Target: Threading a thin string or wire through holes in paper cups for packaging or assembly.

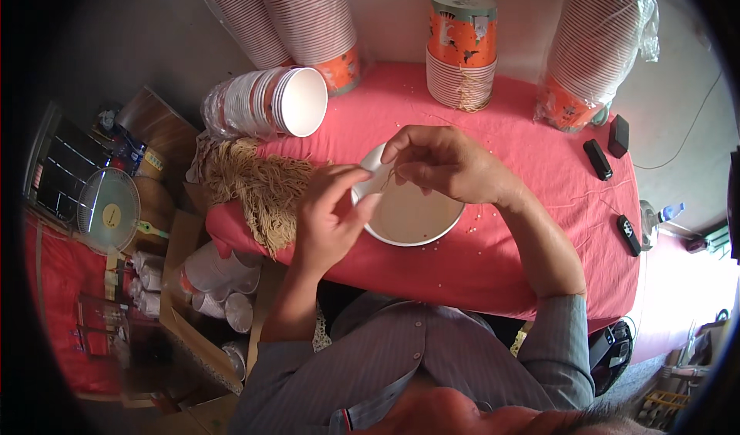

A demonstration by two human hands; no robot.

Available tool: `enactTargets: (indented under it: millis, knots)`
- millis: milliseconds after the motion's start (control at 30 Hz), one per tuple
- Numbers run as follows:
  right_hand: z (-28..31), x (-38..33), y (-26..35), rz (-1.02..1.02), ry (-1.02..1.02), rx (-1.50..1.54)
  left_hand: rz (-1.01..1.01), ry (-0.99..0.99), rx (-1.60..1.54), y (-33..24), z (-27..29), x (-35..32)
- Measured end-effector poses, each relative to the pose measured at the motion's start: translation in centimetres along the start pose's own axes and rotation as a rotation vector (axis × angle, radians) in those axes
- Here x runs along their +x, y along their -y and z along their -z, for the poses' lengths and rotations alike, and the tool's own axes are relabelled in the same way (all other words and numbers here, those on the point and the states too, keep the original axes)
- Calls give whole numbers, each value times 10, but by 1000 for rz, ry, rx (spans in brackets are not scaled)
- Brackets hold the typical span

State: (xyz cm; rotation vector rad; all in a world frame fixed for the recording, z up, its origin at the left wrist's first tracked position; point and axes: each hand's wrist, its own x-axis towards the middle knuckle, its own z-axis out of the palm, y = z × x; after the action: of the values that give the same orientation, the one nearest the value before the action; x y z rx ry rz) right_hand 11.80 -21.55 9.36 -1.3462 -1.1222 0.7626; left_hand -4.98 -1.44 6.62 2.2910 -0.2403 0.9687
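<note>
On the red cloth in front of me stands a round white-rimmed tub (416, 244), its inside beige. My right hand (455, 165) is above its far right side, thumb and forefinger pinched on a thin tan strand (390, 178). This strand hangs toward my left hand (327, 211), which is at the tub's left edge. Its thumb and forefinger are apart, and I see nothing gripped between them. Left of that hand, a heap of tan strings (266, 188) drapes over the table edge.
Nested paper tubs lie on their side (304, 102) at the far left; taller stacks stand behind. An orange tub stack (462, 50) with strings on it stands at the back, a bagged stack (590, 57) at right. Small black devices (597, 160) rest on the red tablecloth (555, 227).
</note>
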Motion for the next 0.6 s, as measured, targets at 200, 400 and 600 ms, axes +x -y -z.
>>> enactTargets:
  millis: [200, 400, 600]
  knots:
    - [-2, -1, 0, 48, -49, -44, -33, 69, 73, -5, -15, 17]
    - [-1, -5, 6, 111, -110, -141, -4, 45, 215, -11, -8, 24]
    - [51, -13, 10, 121, -252, -66, 233, -5, -24, 9, 7, 0]
